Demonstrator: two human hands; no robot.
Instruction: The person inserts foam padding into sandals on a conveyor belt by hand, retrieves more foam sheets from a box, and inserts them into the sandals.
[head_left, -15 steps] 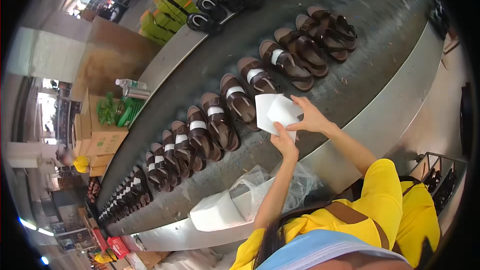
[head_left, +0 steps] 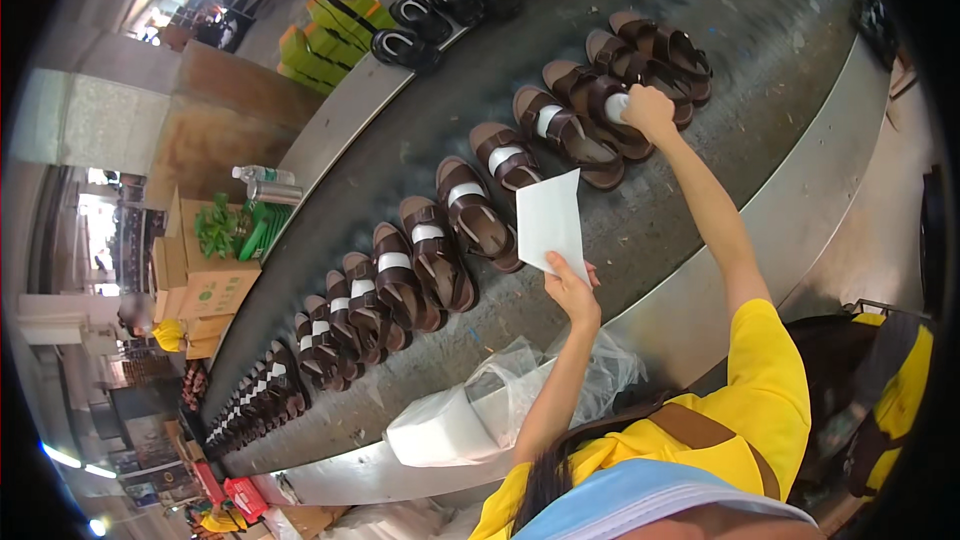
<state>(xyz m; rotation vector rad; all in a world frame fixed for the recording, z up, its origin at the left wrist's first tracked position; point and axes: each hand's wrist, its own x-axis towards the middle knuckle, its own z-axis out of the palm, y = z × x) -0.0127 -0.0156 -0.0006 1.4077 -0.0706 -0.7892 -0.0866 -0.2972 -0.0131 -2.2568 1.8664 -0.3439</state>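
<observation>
A row of brown sandals (head_left: pixel 440 240) lies on a dark conveyor belt (head_left: pixel 700 190), most with a white paper wad under the strap. My left hand (head_left: pixel 572 292) holds a flat white sheet of paper (head_left: pixel 550 222) upright above the belt's near edge. My right hand (head_left: pixel 648 108) reaches far out and presses a white paper wad (head_left: pixel 617 106) into a brown sandal (head_left: pixel 600 105) near the right end of the row. Further sandals (head_left: pixel 660 48) lie just beyond it.
A stack of white paper in a clear plastic bag (head_left: pixel 470 410) rests on the metal rim (head_left: pixel 800 230) below my left arm. Black sandals (head_left: pixel 440 0) sit on the belt's far side. Cardboard boxes (head_left: pixel 205 290) and green items stand at left.
My right hand has left the paper sheet and stretched out to the sandal at the right with a paper wad. My left hand keeps the sheet, now held alone.
</observation>
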